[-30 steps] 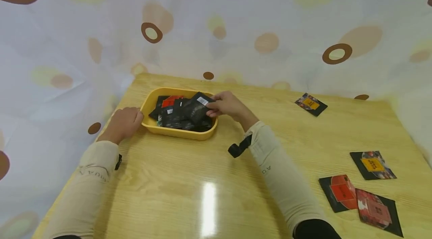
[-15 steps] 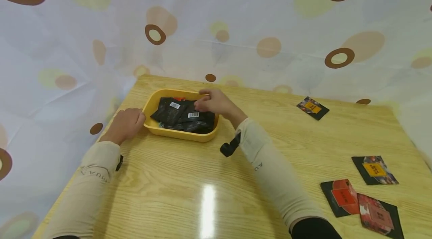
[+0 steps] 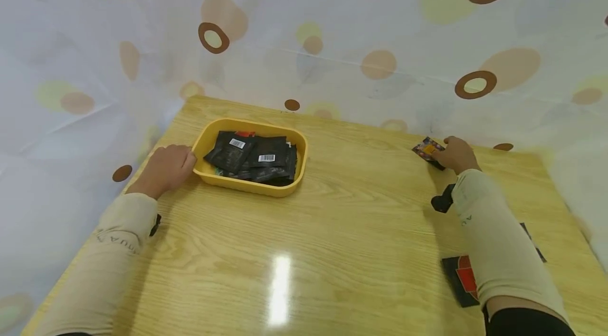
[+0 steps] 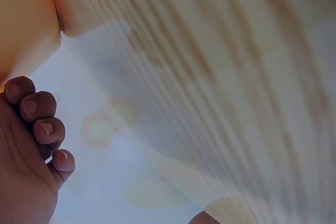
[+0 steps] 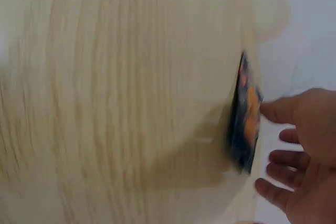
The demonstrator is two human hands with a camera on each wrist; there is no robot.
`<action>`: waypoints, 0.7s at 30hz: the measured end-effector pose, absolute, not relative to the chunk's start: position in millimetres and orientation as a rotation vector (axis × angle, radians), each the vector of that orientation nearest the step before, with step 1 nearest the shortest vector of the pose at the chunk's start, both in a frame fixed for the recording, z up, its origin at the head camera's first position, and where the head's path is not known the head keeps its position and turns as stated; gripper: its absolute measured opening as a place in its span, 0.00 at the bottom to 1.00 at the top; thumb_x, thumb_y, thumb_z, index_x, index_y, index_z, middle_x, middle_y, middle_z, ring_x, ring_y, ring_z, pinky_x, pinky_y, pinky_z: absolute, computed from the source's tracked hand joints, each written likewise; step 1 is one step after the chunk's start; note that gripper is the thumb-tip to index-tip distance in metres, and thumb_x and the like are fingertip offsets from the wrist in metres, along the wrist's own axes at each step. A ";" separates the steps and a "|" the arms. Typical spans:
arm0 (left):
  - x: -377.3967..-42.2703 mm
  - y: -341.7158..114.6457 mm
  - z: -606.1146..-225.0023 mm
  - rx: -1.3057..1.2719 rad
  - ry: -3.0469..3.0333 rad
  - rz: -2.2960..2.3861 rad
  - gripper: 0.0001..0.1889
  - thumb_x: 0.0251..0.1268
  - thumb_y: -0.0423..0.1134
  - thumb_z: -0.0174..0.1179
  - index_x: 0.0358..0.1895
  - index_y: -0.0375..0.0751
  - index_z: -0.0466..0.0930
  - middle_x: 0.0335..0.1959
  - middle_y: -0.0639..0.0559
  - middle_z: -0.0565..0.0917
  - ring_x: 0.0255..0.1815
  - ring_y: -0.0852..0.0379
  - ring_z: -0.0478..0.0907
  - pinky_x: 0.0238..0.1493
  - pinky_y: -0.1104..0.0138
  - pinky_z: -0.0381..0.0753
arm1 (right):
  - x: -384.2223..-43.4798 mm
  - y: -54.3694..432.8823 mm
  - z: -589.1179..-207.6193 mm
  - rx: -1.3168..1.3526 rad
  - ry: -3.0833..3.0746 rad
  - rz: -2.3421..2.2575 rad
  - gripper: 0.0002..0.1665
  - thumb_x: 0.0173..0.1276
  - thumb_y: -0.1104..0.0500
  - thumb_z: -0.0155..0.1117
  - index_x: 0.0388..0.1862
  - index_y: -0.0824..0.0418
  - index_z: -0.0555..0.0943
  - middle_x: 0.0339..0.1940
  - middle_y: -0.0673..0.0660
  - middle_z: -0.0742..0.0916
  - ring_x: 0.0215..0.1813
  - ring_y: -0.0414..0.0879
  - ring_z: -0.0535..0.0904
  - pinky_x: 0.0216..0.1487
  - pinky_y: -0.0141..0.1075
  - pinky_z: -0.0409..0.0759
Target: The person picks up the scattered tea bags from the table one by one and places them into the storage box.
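Observation:
My left hand [image 3: 168, 167] holds the left end of a yellow plastic basket [image 3: 247, 187]. In the left wrist view its fingers [image 4: 47, 129] are curled beside the basket wall [image 4: 26, 19]. Several black sachets [image 3: 268, 151] lie inside the basket, most with barcodes up; a bit of red shows at the back. Far right, my right hand [image 3: 458, 155] pinches a dark sachet with an orange label [image 3: 429, 149]. In the right wrist view this sachet [image 5: 245, 121] is tilted up over its shadow, the thumb [image 5: 278, 109] against its printed face; the fingers' contact is partly hidden.
A black and red sachet [image 3: 463, 278] lies at the front right of the wooden table [image 3: 332, 251], partly under the right forearm. Another dark sachet [image 3: 532, 241] peeks out past the sleeve. A patterned white sheet [image 3: 342, 19] hangs behind and at the sides.
My right hand let a black sachet go into the basket, then moved right to the orange-labelled sachet and tilted it up from the table. My left hand stays at the basket.

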State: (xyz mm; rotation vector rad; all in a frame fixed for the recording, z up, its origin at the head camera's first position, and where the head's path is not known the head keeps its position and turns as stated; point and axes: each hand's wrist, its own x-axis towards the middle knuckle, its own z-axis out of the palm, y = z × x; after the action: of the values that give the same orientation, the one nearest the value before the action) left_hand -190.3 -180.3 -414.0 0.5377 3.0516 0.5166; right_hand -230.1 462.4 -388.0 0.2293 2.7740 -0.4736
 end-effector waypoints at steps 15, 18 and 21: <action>-196.1 -161.0 -418.0 0.606 3.069 0.556 0.24 0.75 0.38 0.32 0.14 0.46 0.60 0.14 0.52 0.61 0.15 0.56 0.54 0.23 0.65 0.57 | -226.5 460.9 -389.1 0.173 2.650 -0.689 0.37 0.77 0.49 0.52 0.68 0.79 0.63 0.61 0.79 0.72 0.48 0.59 0.78 0.46 0.47 0.81; -199.7 -158.9 -419.3 0.615 3.067 0.558 0.23 0.74 0.38 0.33 0.14 0.46 0.60 0.14 0.52 0.61 0.15 0.56 0.55 0.24 0.65 0.57 | -228.9 414.1 -377.4 0.117 2.584 -0.964 0.32 0.78 0.51 0.52 0.70 0.74 0.66 0.64 0.74 0.74 0.43 0.43 0.80 0.46 0.38 0.84; -203.6 -156.4 -422.0 0.631 3.060 0.562 0.22 0.73 0.38 0.33 0.15 0.46 0.60 0.15 0.53 0.61 0.16 0.56 0.56 0.25 0.65 0.57 | -228.0 357.1 -357.6 0.078 2.474 -1.231 0.31 0.78 0.54 0.52 0.72 0.71 0.65 0.66 0.72 0.74 0.42 0.35 0.79 0.47 0.32 0.84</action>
State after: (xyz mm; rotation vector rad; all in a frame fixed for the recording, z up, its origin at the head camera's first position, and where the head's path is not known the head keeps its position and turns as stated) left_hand -203.6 -156.4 -422.0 0.6310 3.0605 0.5621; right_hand -228.0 357.1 -357.6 0.0777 2.4736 -1.2306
